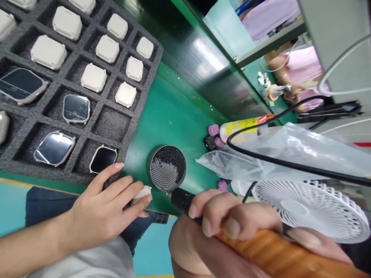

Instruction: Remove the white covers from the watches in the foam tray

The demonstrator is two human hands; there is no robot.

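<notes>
My left hand (104,210) holds a small white watch case (141,194) between its fingers at the table's front edge, the case partly hidden by them. My right hand (246,216) is wrapped round the orange handle of an electric screwdriver (274,247). Its black nose points left, and the thin bit ends beside the lower rim of a round screw dish (149,170). Tiny screws stand in rows in the dish's perforated plate, with loose dark ones heaped beyond. Close to my left index finger, a watch (103,159) lies screen up in a foam compartment.
A grey foam tray (113,123) of white watch cases and dark-screened watches fills the left. On the right lie a white fan (313,208), a clear plastic bag (290,154), a black cable (290,165) and a yellow-labelled bottle (239,129). Across the divider, a person in pink works.
</notes>
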